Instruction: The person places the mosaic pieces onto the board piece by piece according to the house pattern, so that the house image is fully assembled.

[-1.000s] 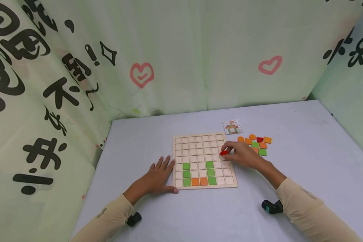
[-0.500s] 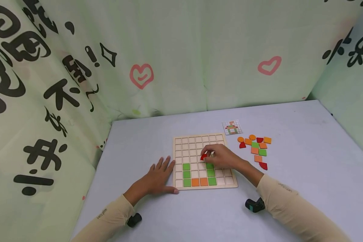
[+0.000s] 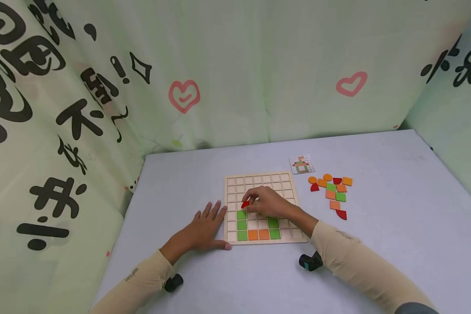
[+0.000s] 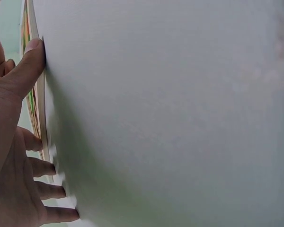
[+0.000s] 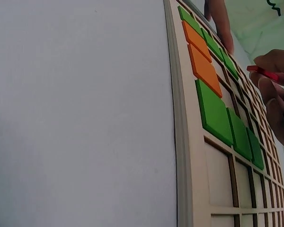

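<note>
Pinching the red piece (image 3: 245, 204), the right hand (image 3: 267, 202) has crossed from the grid board's (image 3: 274, 179) right edge to beyond its left green column (image 3: 241, 225), nothing seated yet, while the left hand (image 3: 204, 231) spreads against its left edge.

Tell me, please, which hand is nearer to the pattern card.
Right. In the head view, the right hand is over the gridded board, below and left of the pattern card; the left hand is farther off, at the board's left edge.

The right hand (image 3: 267, 202) (red piece (image 3: 245, 204) and all) has crossed leftward over the board (image 3: 240, 182).
</note>
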The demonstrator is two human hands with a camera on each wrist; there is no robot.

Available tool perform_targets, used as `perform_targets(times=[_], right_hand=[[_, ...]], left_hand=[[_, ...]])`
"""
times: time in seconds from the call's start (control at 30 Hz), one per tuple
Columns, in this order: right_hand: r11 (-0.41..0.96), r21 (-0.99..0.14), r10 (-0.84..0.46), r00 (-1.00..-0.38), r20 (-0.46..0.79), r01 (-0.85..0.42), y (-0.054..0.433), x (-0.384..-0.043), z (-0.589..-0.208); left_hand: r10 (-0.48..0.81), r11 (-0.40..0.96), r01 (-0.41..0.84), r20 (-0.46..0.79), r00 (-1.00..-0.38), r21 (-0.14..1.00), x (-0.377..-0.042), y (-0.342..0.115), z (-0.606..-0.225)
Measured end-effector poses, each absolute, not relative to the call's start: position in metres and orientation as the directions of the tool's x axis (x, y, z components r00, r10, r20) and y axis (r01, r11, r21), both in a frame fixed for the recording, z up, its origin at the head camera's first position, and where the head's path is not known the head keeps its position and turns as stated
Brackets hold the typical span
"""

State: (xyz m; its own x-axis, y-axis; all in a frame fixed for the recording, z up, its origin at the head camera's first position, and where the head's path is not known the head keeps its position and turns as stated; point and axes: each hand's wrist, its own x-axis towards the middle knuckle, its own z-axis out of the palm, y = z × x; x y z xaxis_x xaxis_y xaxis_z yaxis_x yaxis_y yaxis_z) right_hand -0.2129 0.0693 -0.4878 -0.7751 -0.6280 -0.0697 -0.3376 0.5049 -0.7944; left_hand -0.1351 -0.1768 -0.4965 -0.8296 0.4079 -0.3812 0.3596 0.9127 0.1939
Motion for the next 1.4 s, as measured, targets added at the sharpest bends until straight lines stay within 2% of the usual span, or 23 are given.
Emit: perform_targets(times=[0.37, 0.83, 1.13, 1.4], right_hand=[[0.527, -0.763, -0.634, -0.771, -0.060, -0.374, 0.046, -0.216, -0.493], [0.609, -0.644, -0.616, -0.787, -0.016, -0.463, 0.030, -0.217, -0.500], [0.660, -0.621, -0.567, -0.823, -0.043, -0.422, 0.031, -0.218, -0.496], [0.636, -0.639, -0.589, -0.807, -0.038, -0.433, 0.028, -0.220, -0.500]], left_hand=[[0.427, 0.904, 0.381, -0.369, -0.825, 0.195, -0.136, -0.178, -0.499], [0.421, 0.906, 0.369, -0.373, -0.827, 0.206, -0.137, -0.178, -0.497], [0.419, 0.907, 0.368, -0.365, -0.832, 0.204, -0.136, -0.178, -0.497], [0.412, 0.910, 0.361, -0.365, -0.834, 0.202, -0.137, -0.178, -0.498]])
